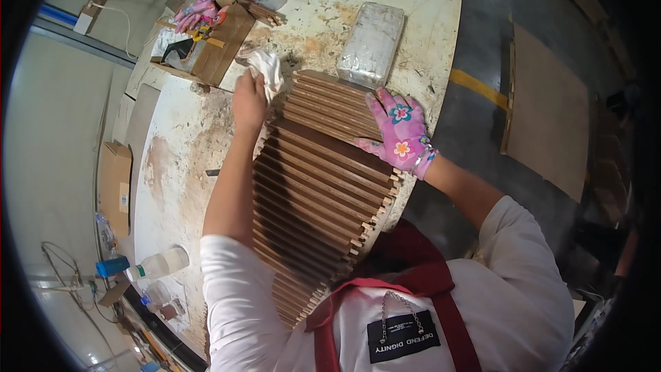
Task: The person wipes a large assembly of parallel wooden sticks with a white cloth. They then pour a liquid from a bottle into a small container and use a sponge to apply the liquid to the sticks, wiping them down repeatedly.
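My bare left hand (pixel 249 102) is closed on a white cloth (pixel 267 69), which bunches up at the far left corner of a row of brown wooden slats (pixel 320 189). The slats lie side by side on the worktable, with small pale pegs sticking out of their right ends. My right hand (pixel 399 131), in a pink glove with flower prints, rests open with fingers spread on the right ends of the far slats. Just beyond those slats sits a pale rectangular block (pixel 372 43) in clear wrapping, near the gloved fingertips.
A cardboard box (pixel 222 45) holding another pink glove (pixel 196 15) and tools stands at the far left. Clear bottles (pixel 160 263) lie at the lower left. The stained table (pixel 175 158) ends on the right, above a grey floor (pixel 475 48) with a brown board (pixel 547 107).
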Demonstrator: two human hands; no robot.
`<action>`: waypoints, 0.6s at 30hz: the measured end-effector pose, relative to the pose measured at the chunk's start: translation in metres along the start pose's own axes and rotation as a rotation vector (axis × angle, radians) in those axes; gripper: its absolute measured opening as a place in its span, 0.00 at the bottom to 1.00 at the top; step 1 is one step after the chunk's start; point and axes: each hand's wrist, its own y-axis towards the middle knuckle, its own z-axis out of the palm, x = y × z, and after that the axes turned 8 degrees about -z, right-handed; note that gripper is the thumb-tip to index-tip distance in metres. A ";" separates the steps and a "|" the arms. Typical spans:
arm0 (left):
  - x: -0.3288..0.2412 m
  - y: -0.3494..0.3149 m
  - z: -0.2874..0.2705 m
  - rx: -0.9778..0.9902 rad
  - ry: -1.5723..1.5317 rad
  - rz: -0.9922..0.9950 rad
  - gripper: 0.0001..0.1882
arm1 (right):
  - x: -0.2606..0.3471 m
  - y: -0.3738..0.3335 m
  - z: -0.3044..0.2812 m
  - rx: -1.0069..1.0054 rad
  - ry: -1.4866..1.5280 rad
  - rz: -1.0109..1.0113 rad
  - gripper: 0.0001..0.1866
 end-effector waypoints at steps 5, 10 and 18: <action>-0.150 -0.069 -0.051 0.473 -0.667 -0.240 0.35 | -0.010 0.002 0.002 -0.586 1.228 0.112 0.42; -0.183 -0.102 -0.034 0.755 -0.796 0.171 0.19 | -0.051 -0.007 -0.004 -0.457 1.954 -0.078 0.27; -0.121 -0.065 0.026 0.080 -0.149 0.070 0.24 | -0.029 0.050 -0.043 -0.627 0.883 -0.158 0.22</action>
